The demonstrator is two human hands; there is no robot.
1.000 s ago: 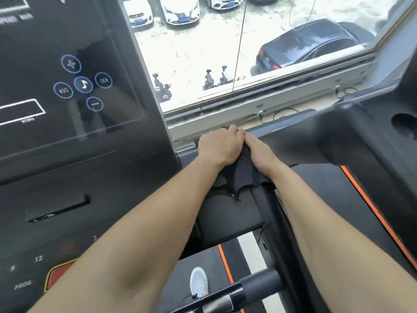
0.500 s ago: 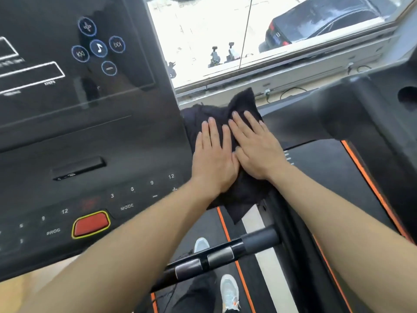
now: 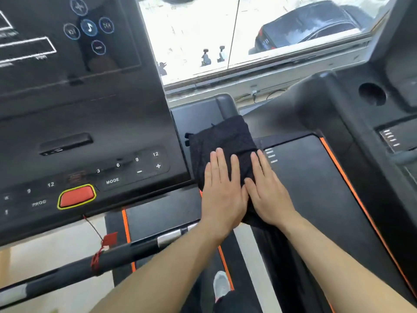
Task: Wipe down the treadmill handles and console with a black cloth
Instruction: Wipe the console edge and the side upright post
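Observation:
A black cloth point(image 3: 222, 136) lies draped over the treadmill's right side handle point(image 3: 223, 105), just right of the dark console point(image 3: 90, 109). My left hand point(image 3: 222, 190) rests flat on the cloth's near part, fingers straight and slightly apart. My right hand point(image 3: 268, 190) lies flat beside it, thumb touching the left hand, fingers on the cloth's right edge. Neither hand curls around the cloth. The handle under the cloth is hidden. A front handlebar point(image 3: 124, 251) with silver sensor plates crosses below the console.
The console has a red stop button point(image 3: 76, 196) and a red safety clip point(image 3: 109, 240) on a cord. A second treadmill point(image 3: 316, 177) with orange trim stands close on the right. A window point(image 3: 248, 30) is ahead. My shoe point(image 3: 221, 285) is on the belt.
Both hands went from bunching the cloth at the far end of the handle to lying flat on it, then slid with it toward me along the handle.

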